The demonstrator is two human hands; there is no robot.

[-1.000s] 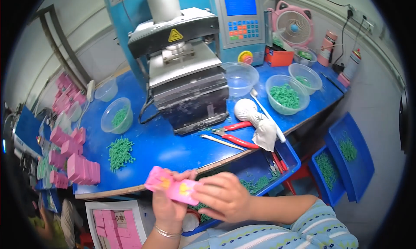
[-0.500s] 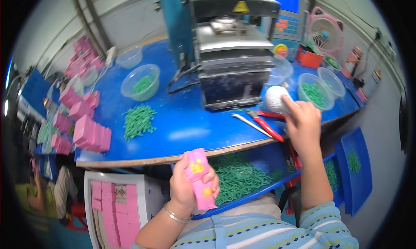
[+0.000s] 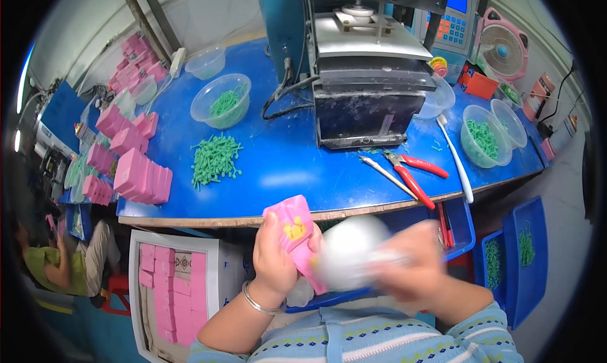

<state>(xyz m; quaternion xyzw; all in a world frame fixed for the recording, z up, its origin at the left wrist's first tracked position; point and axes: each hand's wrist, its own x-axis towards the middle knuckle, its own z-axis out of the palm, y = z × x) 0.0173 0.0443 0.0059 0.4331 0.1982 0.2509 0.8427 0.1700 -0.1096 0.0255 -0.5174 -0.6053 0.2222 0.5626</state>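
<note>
Near the table's front edge, my left hand (image 3: 273, 252) is closed around a pink block (image 3: 286, 212) with yellow shapes on its face. My right hand (image 3: 411, 262), smeared by motion, grips a whitish handle-like part of a white round-headed object (image 3: 354, 252). Its kind I cannot make out. The white head comes up against the block's lower right side and hides part of it; whether they touch I cannot tell. Beyond my hands on the blue table lie red-handled pliers (image 3: 411, 176), a thin pointed stick (image 3: 387, 176) and a white brush-like tool (image 3: 456, 160).
A black and silver press (image 3: 370, 104) stands at the back. Small green pieces (image 3: 216, 160) lie piled at left; bowls (image 3: 221, 119) hold more. Pink blocks (image 3: 142, 176) are stacked at far left, others in a white box (image 3: 221, 300). Blue trays (image 3: 525, 262) hang below right.
My right hand has brought the white round-headed object from the table's right side to beside the pink block. The brush-like tool now shows. The view has shifted slightly.
</note>
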